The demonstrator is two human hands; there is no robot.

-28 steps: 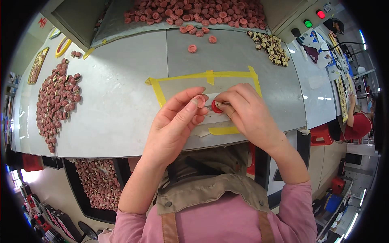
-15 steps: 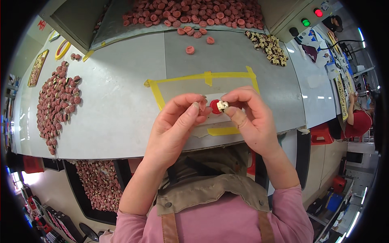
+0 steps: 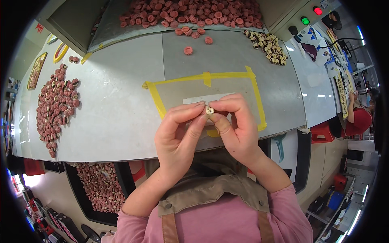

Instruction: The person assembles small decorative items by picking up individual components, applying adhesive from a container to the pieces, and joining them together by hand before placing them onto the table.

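Over the taped patch of the table, my left hand (image 3: 177,131) and my right hand (image 3: 238,131) meet fingertip to fingertip, both closed in a pinch. Between them is a small cream-and-dark block (image 3: 210,110), gripped by the right thumb and fingers and touching the left fingertips. A small pink piece is in the left pinch, now almost wholly covered by the fingers. Beneath the hands lies a white sheet (image 3: 190,99) inside a yellow tape outline (image 3: 256,91). The red round thing on that sheet is hidden by my hands.
Pink fluted cups (image 3: 190,14) are heaped at the back, with a few loose ones nearer. Cream-and-dark blocks (image 3: 269,46) lie at back right. Pink-and-dark assembled pieces (image 3: 58,103) spread at left. A black tray (image 3: 99,186) of similar pieces stands below. A co-worker (image 3: 360,121) sits far right.
My hands have come together, the right one moving left with the block until it meets the left fingertips. The red round thing, visible before, is now covered.
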